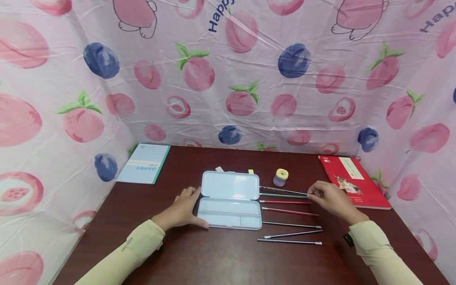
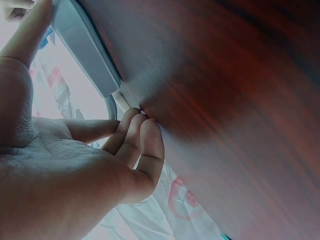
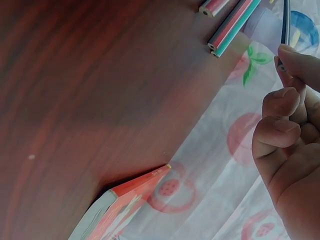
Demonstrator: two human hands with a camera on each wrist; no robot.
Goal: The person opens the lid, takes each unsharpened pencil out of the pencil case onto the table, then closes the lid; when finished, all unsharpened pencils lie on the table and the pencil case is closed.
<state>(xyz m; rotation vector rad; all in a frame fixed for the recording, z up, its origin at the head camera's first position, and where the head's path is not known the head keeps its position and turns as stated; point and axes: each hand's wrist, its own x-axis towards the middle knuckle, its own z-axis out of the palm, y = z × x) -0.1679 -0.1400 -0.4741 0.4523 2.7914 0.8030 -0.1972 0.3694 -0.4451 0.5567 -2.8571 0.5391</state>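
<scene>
A light blue pencil case (image 1: 230, 185) lies open on the table, its lid folded back and its divided tray showing no contents. My left hand (image 1: 181, 209) is spread at the case's left side, thumb by the near corner and fingers by the far one. In the left wrist view the thumb (image 2: 30, 37) meets the case edge while the other fingertips rest at the tabletop. Between thumb and fingertips, my right hand (image 1: 329, 200) pinches the end of a dark patterned pencil (image 1: 285, 190). Beside it lie a green pencil (image 1: 281, 195) and a red pencil (image 1: 285, 202).
Nearer me lie another red pencil (image 1: 290, 211) and several dark pencils (image 1: 290, 241). Behind the case stands a small yellow-lidded container (image 1: 280, 178). A white piece (image 1: 219, 169) and a yellow piece (image 1: 251, 171) peek past the lid. A notebook (image 1: 144, 162) lies left, a red book (image 1: 350, 180) right.
</scene>
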